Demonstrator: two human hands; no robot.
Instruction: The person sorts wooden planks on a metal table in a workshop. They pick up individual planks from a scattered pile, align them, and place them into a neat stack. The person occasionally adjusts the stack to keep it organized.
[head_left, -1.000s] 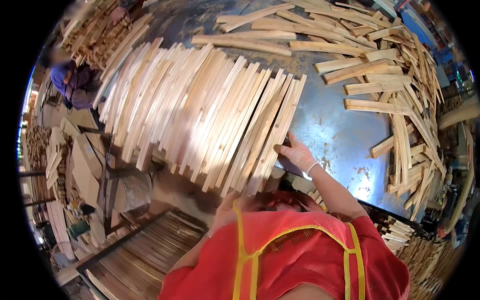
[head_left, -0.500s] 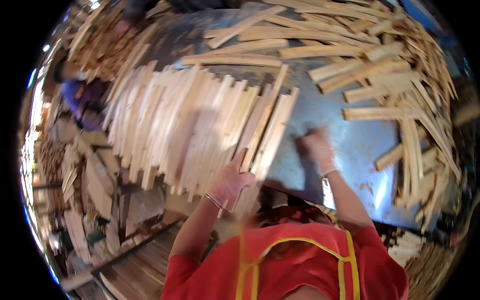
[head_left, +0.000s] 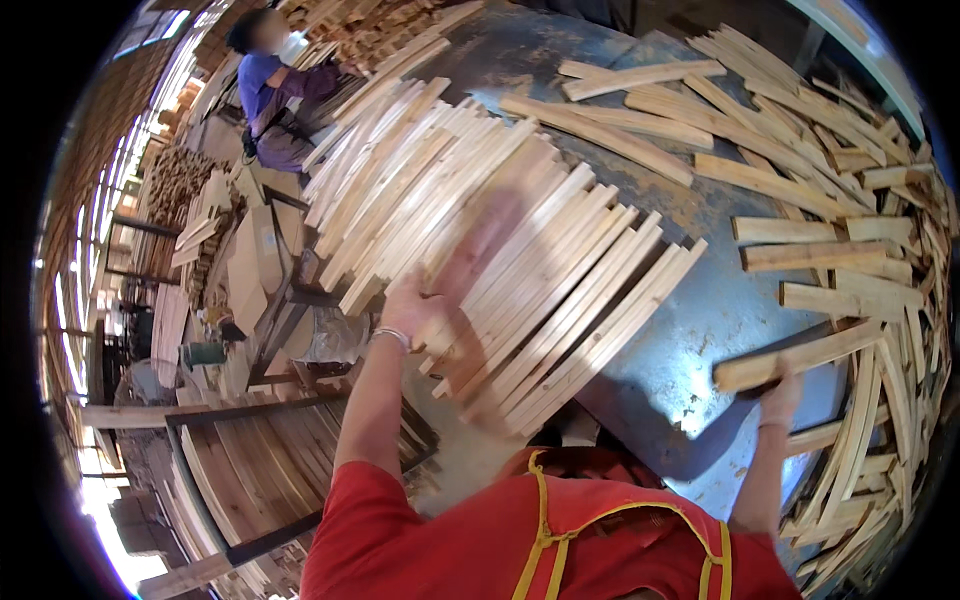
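A row of pale wooden slats (head_left: pixel 590 275) lies side by side on the metal-topped table (head_left: pixel 660 375). My left hand (head_left: pixel 408 308), in a pale glove, is over the near ends of the row. Its fingers are closed at the lower end of a reddish-brown wooden slat (head_left: pixel 490 235), which is smeared by motion and slants over the others. Off to the right, my right hand (head_left: pixel 780 400) grips a yellowish wooden slat (head_left: pixel 790 358) from its near side, at the edge of the loose pile. Part of that hand's fingers is hidden under the slat.
A loose heap of slats (head_left: pixel 890 270) covers the table's right side. More slats (head_left: pixel 640 125) lie across the far side. Beyond the table at the far left, a person (head_left: pixel 275 95) in blue stands by more wood. A metal-framed rack (head_left: pixel 270 470) with boards stands at lower left.
My left hand has shifted left along the row. My right hand has gone right and taken hold of a slat from the heap. The whole view has turned.
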